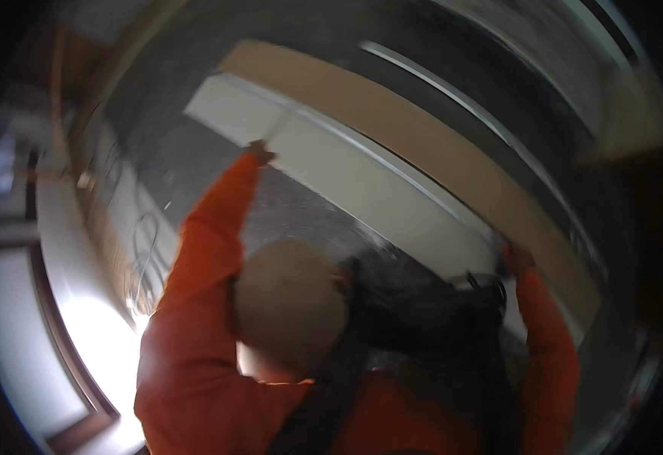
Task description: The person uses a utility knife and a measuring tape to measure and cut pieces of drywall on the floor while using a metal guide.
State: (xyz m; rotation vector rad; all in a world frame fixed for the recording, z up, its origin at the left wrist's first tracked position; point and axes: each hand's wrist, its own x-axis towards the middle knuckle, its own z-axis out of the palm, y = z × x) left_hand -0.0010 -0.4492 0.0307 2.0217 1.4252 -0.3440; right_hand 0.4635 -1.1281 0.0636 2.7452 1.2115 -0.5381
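Note:
A pale board (362, 197) lies lengthwise on the floor, over or beside a longer brown board (422, 144), with a slim metal strip (392, 163) along their meeting line. My left hand (261, 152) is at the pale board's near edge, beside a faint narrow piece angled across it; its fingers are blurred. Toward the pale board's right end, my right hand (520, 258) grips a small red object (507, 252), too blurred to identify. Both forearms are in orange sleeves.
Beyond the boards lies a long metal profile (452, 98) on the dark floor (153, 80). At the left are loose cables (143, 250) and a bright, framed panel (28, 326). A dark bag or pouch (437, 318) sits at my body, lower right.

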